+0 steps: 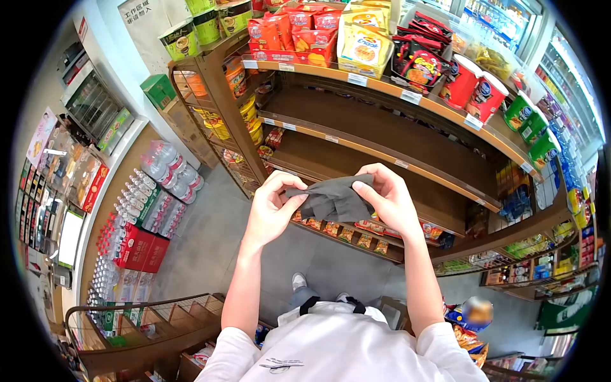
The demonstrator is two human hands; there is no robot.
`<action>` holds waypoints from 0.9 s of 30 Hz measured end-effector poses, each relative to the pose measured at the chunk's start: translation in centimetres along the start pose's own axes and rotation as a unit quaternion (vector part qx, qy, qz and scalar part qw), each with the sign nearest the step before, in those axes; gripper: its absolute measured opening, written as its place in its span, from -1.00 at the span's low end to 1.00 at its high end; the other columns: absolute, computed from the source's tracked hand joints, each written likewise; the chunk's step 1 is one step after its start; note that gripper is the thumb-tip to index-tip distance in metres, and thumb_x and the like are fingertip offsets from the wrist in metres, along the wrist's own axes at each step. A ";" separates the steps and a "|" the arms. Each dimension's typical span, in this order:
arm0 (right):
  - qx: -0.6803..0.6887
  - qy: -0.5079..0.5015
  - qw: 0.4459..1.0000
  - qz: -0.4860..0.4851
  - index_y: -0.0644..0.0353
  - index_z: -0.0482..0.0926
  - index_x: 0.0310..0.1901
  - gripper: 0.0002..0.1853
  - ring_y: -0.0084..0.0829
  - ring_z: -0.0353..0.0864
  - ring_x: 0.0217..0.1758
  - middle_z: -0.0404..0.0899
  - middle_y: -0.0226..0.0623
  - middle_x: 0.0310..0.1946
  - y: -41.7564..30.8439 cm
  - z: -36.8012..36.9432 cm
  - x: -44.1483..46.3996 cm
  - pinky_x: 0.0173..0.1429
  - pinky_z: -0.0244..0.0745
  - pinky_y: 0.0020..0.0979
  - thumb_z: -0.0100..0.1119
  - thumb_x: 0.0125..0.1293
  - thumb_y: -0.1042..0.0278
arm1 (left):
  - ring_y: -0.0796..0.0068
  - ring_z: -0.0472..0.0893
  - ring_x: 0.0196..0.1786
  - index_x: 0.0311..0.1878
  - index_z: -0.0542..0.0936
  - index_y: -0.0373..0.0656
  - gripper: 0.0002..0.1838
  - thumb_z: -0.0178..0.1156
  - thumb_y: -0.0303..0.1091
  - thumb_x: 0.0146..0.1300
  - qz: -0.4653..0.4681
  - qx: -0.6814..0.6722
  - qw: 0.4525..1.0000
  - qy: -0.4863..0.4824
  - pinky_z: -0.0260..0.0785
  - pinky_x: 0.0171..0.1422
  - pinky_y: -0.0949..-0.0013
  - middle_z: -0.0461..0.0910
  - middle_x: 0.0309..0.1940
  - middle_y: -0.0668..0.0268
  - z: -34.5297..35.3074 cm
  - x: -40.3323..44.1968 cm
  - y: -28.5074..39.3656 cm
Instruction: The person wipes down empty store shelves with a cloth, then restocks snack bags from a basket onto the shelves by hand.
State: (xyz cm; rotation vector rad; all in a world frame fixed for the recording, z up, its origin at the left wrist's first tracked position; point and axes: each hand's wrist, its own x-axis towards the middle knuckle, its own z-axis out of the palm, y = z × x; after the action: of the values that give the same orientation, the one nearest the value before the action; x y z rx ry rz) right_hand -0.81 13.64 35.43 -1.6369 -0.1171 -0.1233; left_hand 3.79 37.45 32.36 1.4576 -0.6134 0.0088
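A dark grey cloth is stretched between my two hands, in front of a brown store shelf unit. My left hand pinches the cloth's left corner between thumb and fingers. On the other side, my right hand grips its right end, thumb on top and fingers curled behind. The cloth hangs in loose folds between them, apart from the shelves. Just beyond it, small snack packets line the lowest shelf.
Snack bags and red cups fill the top shelf. Bottled drinks and a red carton stand on the floor at left, by a counter. Wire-sided racks are close behind on the left. Grey floor lies between.
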 end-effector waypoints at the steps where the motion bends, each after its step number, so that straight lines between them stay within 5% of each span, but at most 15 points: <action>1: 0.002 0.005 1.000 0.002 0.25 0.54 -0.10 -0.87 -0.70 0.56 -0.23 0.62 -0.42 -0.31 0.0 0.6 0.3 -0.08 0.49 -0.56 0.24 0.37 0.48 | 0.59 0.54 -0.04 -0.12 0.56 -0.28 -0.80 0.22 -0.72 0.22 -0.003 -0.004 1.000 -0.001 0.45 0.06 0.53 0.46 -0.12 0.37 -0.9 0.2 -0.4; 5: -0.006 0.026 1.000 -0.013 0.25 0.53 -0.10 -0.86 -0.71 0.53 -0.32 0.61 -0.42 -0.36 0.9 2.9 1.4 -0.20 0.47 -0.55 0.25 0.36 0.48 | 0.53 0.53 -0.04 -0.16 0.55 -0.27 -0.81 0.22 -0.70 0.18 -0.040 -0.031 0.995 -0.086 0.44 0.11 0.47 0.42 -0.12 0.35 -4.1 1.1 -1.4; 8: -0.136 -0.004 0.990 -0.045 0.22 0.53 -0.08 -0.83 -0.69 0.38 -0.52 0.54 -0.42 -0.51 1.2 3.9 1.7 -0.43 0.30 -0.51 0.26 0.33 0.47 | 0.48 0.56 -0.03 -0.13 0.58 -0.27 -0.78 0.30 -0.63 0.14 -0.043 -0.062 0.988 -0.138 0.46 0.12 0.42 0.48 -0.08 0.32 -5.2 1.7 -1.1; 10: -0.149 -0.014 0.988 0.028 0.28 0.52 -0.10 -0.86 -0.71 0.51 -0.30 0.57 -0.48 -0.34 -0.5 5.1 1.6 -0.21 0.46 -0.56 0.24 0.37 0.50 | 0.46 0.54 0.02 -0.06 0.58 -0.27 -0.73 0.31 -0.61 0.14 -0.071 0.010 0.988 -0.140 0.40 0.17 0.36 0.52 -0.12 0.30 -5.2 2.0 -0.6; 15: -0.142 0.035 0.986 0.086 0.29 0.52 -0.09 -0.85 -0.70 0.55 -0.28 0.61 -0.44 -0.30 0.7 6.5 1.8 -0.18 0.48 -0.56 0.25 0.37 0.49 | 0.51 0.61 -0.14 -0.24 0.71 -0.24 -0.79 0.31 -0.72 0.08 -0.001 0.003 0.996 -0.090 0.50 -0.09 0.49 0.58 -0.21 0.29 -6.5 1.8 -3.9; 17: -0.146 0.047 0.983 0.104 0.29 0.52 -0.09 -0.85 -0.69 0.56 -0.26 0.62 -0.43 -0.28 1.3 6.8 1.8 -0.16 0.49 -0.56 0.24 0.37 0.49 | 0.51 0.61 -0.15 -0.23 0.71 -0.23 -0.79 0.31 -0.73 0.08 0.005 -0.023 0.994 -0.108 0.50 -0.09 0.48 0.58 -0.21 0.29 -7.2 1.8 -4.5; 19: -0.113 0.068 0.986 0.102 0.27 0.53 -0.07 -0.82 -0.71 0.47 -0.44 0.61 -0.42 -0.42 1.8 7.4 1.9 -0.36 0.38 -0.54 0.24 0.37 0.40 | 0.50 0.62 -0.17 -0.24 0.71 -0.23 -0.78 0.32 -0.74 0.07 0.016 -0.043 0.992 -0.121 0.51 -0.09 0.47 0.59 -0.22 0.28 -7.9 1.9 -4.7; 23: -0.070 0.075 0.988 0.113 0.29 0.53 -0.07 -0.84 -0.69 0.56 -0.28 0.62 -0.40 -0.33 0.9 9.3 2.3 -0.19 0.47 -0.56 0.23 0.38 0.45 | 0.48 0.62 -0.16 -0.25 0.72 -0.22 -0.78 0.32 -0.75 0.08 0.041 -0.050 0.991 -0.114 0.50 -0.09 0.45 0.61 -0.20 0.27 -9.7 1.8 -4.9; 27: -0.088 0.059 0.990 0.096 0.29 0.51 -0.07 -0.84 -0.69 0.55 -0.30 0.62 -0.40 -0.35 -0.2 10.9 3.8 -0.23 0.45 -0.56 0.22 0.39 0.44 | 0.49 0.60 -0.09 -0.26 0.72 -0.25 -0.79 0.25 -0.78 0.13 0.010 -0.087 0.991 -0.102 0.47 -0.05 0.47 0.60 -0.13 0.23 -11.8 1.5 -3.9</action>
State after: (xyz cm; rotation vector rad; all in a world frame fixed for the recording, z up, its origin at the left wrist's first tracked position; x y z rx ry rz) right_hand 3.05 24.53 35.45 -1.8032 0.1457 -0.0840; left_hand 11.06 47.26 29.46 1.2922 -0.7758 -0.1752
